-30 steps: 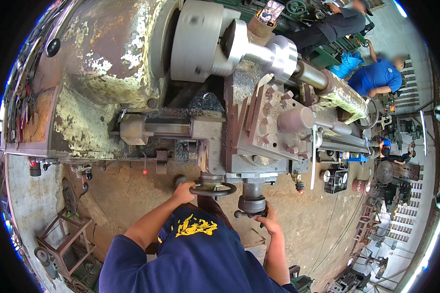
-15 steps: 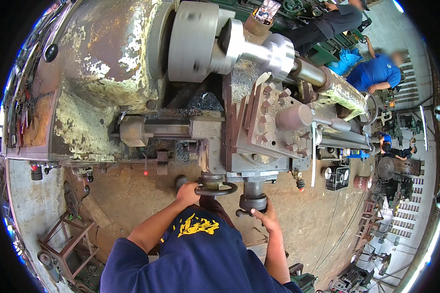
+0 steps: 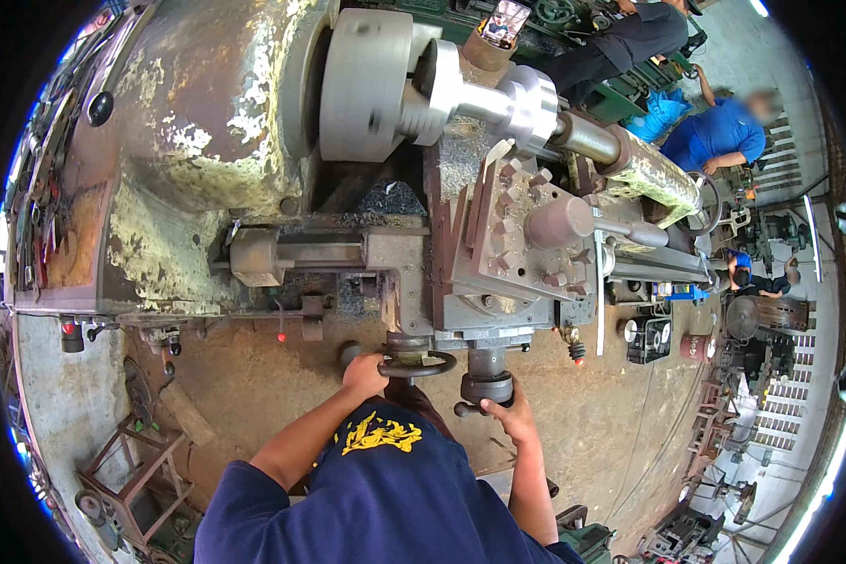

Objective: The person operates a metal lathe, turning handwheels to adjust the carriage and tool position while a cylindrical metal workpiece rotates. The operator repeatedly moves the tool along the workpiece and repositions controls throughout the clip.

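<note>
My left hand (image 3: 365, 374) is closed round the left side of the rim of a dark handwheel (image 3: 423, 367) on the lathe's front. Beside it, my right hand (image 3: 511, 415) grips the crank handle (image 3: 466, 409) by a round collar (image 3: 487, 387), thumb along the handle; its other fingers are partly hidden. Above them, a grey chuck (image 3: 365, 89), blurred as if spinning, bears a shiny stepped metal workpiece (image 3: 528, 108). A tool post (image 3: 517, 235) with several square-headed bolts stands below the workpiece. Its cutting tool (image 3: 499, 150) points up close to the metal; whether they touch I cannot tell.
The tailstock (image 3: 653, 179) supports the workpiece's right end. Metal chips (image 3: 390, 197) lie under the chuck. A phone (image 3: 506, 21) stands behind the lathe. People in dark (image 3: 620, 52) and blue clothes (image 3: 714, 141) are beyond it. A metal frame stand (image 3: 136, 470) is at lower left.
The picture has shifted slightly, with the lathe a little further left. Both hands stay at the same controls, and the chuck's blur persists.
</note>
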A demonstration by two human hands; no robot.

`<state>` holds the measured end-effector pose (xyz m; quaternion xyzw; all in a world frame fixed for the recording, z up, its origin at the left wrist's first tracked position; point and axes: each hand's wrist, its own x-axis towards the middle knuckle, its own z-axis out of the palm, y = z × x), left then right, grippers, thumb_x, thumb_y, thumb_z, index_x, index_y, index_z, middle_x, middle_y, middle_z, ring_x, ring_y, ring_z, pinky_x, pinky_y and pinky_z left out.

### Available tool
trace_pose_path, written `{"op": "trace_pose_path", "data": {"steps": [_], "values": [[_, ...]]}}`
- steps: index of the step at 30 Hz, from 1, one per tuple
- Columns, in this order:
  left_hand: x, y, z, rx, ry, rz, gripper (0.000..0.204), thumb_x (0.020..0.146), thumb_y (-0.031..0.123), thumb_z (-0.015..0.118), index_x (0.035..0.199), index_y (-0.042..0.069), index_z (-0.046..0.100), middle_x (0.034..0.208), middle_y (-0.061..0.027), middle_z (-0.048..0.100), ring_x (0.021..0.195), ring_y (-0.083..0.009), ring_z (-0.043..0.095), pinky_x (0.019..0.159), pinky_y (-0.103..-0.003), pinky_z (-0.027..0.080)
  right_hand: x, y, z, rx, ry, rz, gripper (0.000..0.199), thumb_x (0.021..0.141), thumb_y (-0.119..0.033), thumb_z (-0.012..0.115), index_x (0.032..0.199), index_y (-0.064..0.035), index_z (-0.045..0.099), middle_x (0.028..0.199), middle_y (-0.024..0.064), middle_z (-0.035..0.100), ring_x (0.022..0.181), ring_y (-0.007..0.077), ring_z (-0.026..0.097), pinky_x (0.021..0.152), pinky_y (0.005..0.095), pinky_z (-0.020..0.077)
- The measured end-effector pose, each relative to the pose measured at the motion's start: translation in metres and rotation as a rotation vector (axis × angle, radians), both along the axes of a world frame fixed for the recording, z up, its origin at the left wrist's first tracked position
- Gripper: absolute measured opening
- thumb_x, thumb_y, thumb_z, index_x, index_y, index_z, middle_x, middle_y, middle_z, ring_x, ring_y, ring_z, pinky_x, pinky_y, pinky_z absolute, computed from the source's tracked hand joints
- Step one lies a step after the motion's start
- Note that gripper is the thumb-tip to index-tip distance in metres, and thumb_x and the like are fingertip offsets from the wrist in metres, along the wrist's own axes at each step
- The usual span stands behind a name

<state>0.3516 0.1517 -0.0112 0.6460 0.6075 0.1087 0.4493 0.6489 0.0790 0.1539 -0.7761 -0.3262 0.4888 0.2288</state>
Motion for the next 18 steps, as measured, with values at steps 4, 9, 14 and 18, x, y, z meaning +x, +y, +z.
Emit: {"op": "trace_pose_path", "data": {"steps": [4,9,14,18], "values": [[-0.008,0.0,-0.005,0.034,-0.138,0.025,0.025,0.067,0.012,0.066,0.088,-0.001,0.065,0.094,-0.0248,0.064,0.094,-0.0453,0.061,0.08,-0.048,0.05,-0.009,0.0,0.008,0.047,-0.144,0.055,0.095,0.069,-0.034,0.088,0.144,0.0018,0.041,0.124,0.0218,0.064,0.115,0.0297,0.063,0.098,0.0387,0.0485],[-0.012,-0.002,-0.013,0.106,-0.237,0.055,0.02,0.067,0.009,0.065,0.082,-0.002,0.058,0.087,-0.0237,0.061,0.089,-0.0462,0.059,0.075,-0.048,0.048,-0.012,-0.005,0.002,0.074,-0.261,0.091,0.097,0.069,-0.032,0.089,0.144,0.0024,0.04,0.121,0.0228,0.066,0.113,0.0304,0.065,0.096,0.0393,0.0502],[-0.015,-0.002,-0.017,0.116,-0.249,0.059,0.02,0.067,0.008,0.065,0.083,-0.001,0.058,0.085,-0.023,0.06,0.088,-0.0462,0.059,0.073,-0.048,0.048,0.007,-0.009,-0.008,0.056,0.037,-0.005,0.098,0.068,-0.028,0.09,0.146,0.001,0.039,0.116,0.0163,0.066,0.098,0.0261,0.067,0.081,0.0349,0.0553],[-0.017,-0.001,-0.018,0.1,-0.265,0.055,0.019,0.067,0.007,0.065,0.082,-0.002,0.057,0.084,-0.0233,0.059,0.087,-0.0465,0.059,0.073,-0.047,0.047,0.017,-0.009,-0.005,-0.005,0.148,-0.021,0.096,0.07,-0.027,0.089,0.147,-0.0003,0.038,0.113,0.0131,0.064,0.086,0.019,0.064,0.063,0.0292,0.0532]]}}
